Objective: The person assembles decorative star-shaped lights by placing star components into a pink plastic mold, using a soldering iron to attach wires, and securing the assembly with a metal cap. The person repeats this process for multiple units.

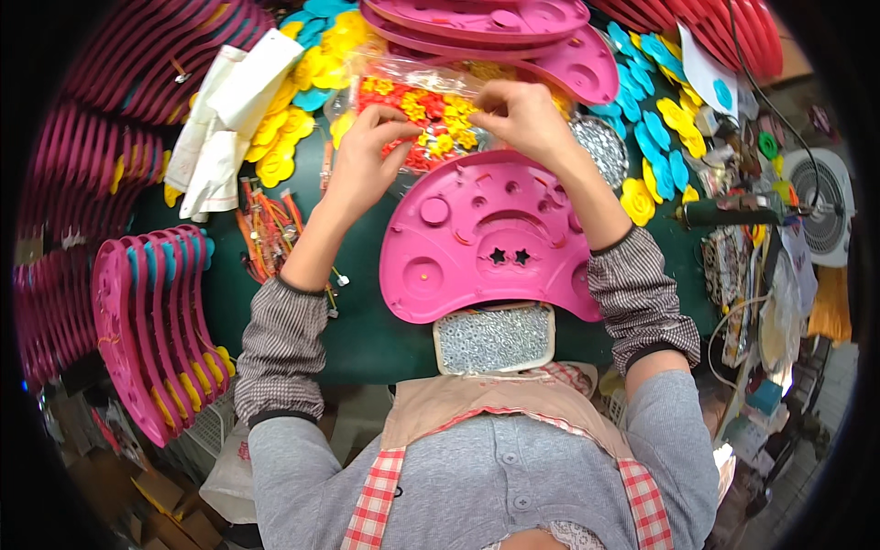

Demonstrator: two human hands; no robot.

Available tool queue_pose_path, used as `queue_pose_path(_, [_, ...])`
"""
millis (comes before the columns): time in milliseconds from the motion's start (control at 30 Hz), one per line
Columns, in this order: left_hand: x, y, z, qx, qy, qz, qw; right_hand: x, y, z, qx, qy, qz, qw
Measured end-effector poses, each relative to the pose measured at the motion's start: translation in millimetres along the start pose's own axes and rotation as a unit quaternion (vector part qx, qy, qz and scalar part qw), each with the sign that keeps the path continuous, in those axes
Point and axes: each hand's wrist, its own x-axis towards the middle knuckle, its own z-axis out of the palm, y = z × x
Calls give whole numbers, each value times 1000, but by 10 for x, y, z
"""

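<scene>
A clear plastic bag [396, 99] of small red and yellow flower-shaped parts [447, 126] lies in front of me. Over its left side is my left hand [371, 151], fingers bent and the thumb apart from them, with nothing visible between. At the bag's right edge, my right hand [522, 115] has thumb and forefinger pinched together; whatever they hold is too small to make out. Just nearer than the bag, a curved pink plastic panel [463, 240] lies with round recesses and two star-shaped holes showing. My right forearm passes over its right side.
A tray of small metal pieces [495, 337] touches the panel's near edge. Orange-red wires [266, 234] lie left of my left forearm. Stacked pink panels [151, 321] stand at left. Yellow and blue flower shapes [651, 137] and a round dish [600, 151] are at right.
</scene>
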Motion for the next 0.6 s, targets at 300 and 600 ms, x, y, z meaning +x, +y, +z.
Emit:
queue_pose_path(300, [-496,783,547,-88,-169,177,966,-1623,-257,-179,-108,-117,-66,985])
queue_pose_path(600, [-636,867,628,-9,-173,193,966,-1700,-73,-76,-55,-94,-218,970])
